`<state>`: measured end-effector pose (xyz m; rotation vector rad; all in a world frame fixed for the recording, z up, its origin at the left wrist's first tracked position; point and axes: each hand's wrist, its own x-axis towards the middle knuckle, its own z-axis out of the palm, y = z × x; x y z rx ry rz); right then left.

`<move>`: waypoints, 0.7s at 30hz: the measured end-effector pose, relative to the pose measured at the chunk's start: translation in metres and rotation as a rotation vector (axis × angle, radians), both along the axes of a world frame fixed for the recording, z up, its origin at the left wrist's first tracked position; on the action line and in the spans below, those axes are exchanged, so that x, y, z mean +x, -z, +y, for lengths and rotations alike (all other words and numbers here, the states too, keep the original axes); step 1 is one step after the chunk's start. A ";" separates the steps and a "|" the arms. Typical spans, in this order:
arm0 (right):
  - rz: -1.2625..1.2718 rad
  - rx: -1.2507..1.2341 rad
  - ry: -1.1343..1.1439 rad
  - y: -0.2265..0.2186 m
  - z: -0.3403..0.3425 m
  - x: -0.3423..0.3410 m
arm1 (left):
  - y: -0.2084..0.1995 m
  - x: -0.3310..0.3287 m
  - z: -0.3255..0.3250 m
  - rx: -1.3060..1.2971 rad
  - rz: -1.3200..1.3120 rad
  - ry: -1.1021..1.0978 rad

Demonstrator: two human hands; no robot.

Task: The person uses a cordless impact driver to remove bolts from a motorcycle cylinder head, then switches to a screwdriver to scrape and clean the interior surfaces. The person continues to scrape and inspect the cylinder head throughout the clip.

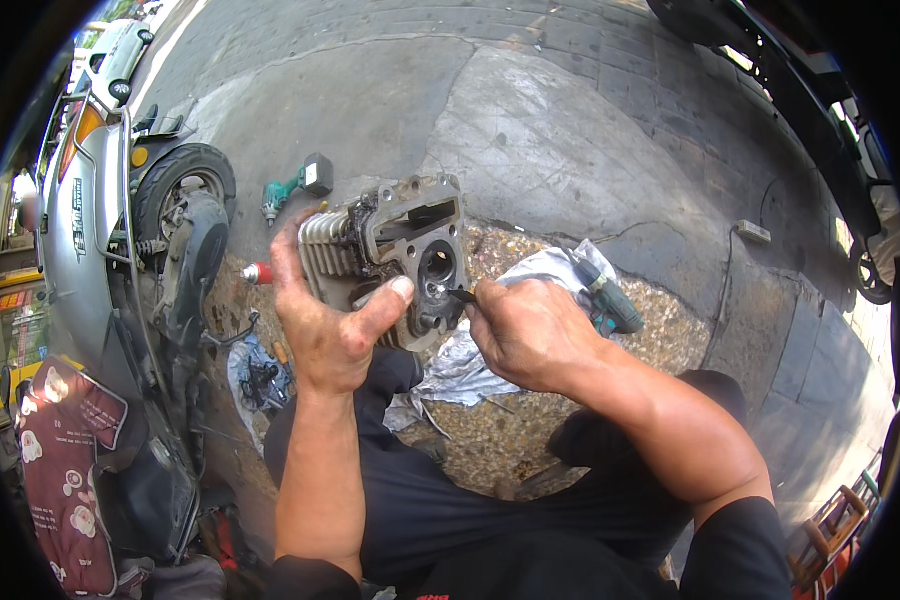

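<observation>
A finned metal engine cylinder head (382,235) is held up in front of me, its flat face with an oblong opening and a round port turned to the right. My left hand (330,330) is closed around its finned side, with the thumb across the front near the port. Pinched in my right hand (532,332) is a thin dark scraper-like blade (461,296). Its tip meets the face just below the round port. The handle, if any, is hidden inside my fingers. Grime darkens the casting and my left fingertips.
On the ground lie a teal power tool (285,192), another cordless drill (610,302), a crumpled pale cloth (480,375) and a red-capped can (258,273). A silver scooter (90,250) stands at the left. At the right are a power strip (753,232) and a wooden stool (830,530).
</observation>
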<state>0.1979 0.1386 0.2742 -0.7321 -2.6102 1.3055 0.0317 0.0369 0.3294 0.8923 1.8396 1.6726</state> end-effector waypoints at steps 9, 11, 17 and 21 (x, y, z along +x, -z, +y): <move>-0.059 -0.139 0.009 -0.010 0.011 -0.002 | 0.001 0.001 -0.001 0.037 0.073 0.011; -0.074 -0.132 0.007 -0.011 0.012 -0.003 | 0.001 0.001 -0.001 0.030 0.108 -0.009; -0.048 -0.124 0.036 -0.011 0.011 -0.004 | 0.001 -0.002 -0.003 0.013 0.180 -0.012; -0.039 -0.250 0.018 -0.006 0.008 -0.004 | 0.001 -0.001 -0.003 0.028 0.193 0.009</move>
